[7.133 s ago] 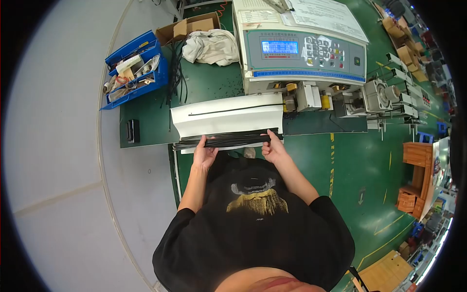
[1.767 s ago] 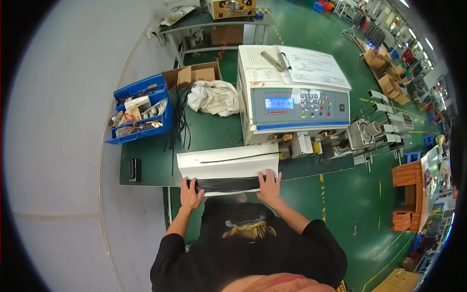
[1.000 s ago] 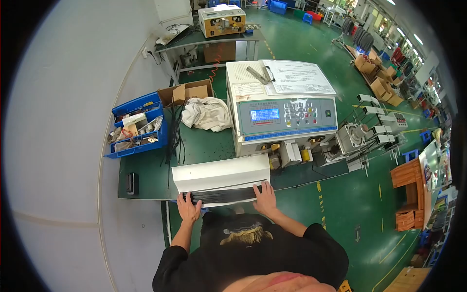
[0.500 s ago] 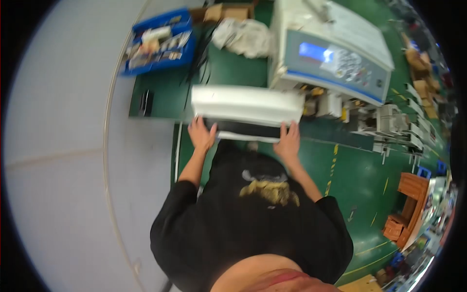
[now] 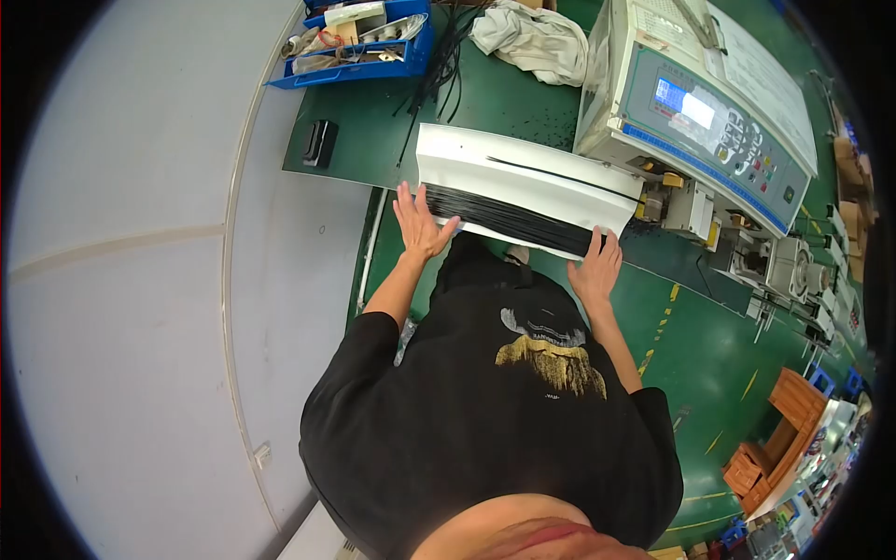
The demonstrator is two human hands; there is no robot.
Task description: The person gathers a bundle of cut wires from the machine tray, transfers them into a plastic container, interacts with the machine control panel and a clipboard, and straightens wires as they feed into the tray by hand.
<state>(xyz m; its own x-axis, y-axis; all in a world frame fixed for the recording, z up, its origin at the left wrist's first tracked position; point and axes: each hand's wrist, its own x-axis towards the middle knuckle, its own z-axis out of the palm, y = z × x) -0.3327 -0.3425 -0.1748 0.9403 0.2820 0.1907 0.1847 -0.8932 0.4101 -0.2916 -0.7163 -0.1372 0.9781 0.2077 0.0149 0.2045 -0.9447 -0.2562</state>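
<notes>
A thick bundle of black strands (image 5: 513, 217) lies in the lower fold of a white tray (image 5: 523, 159). My left hand (image 5: 422, 224) is at the bundle's left end, its fingers spread. At the right end, my right hand (image 5: 595, 266) rests its fingertips on the strands, thumb apart from the fingers. Higher on the tray, a single black strand (image 5: 560, 177) stretches toward the rollers of a white machine (image 5: 686, 210). The machine's panel has a lit display (image 5: 684, 101).
A blue bin (image 5: 364, 58) with assorted small parts stands at the upper left. Beside it are loose black strands (image 5: 450, 56) and a crumpled white cloth (image 5: 532, 42). A small black object (image 5: 319, 144) sits near the table's left edge. Wooden furniture (image 5: 779, 439) stands at the right.
The view has tilted and shifted. Since the oldest frame, the bundle has gone from being held between my hands to lying in the tray's fold, and my fingers have spread.
</notes>
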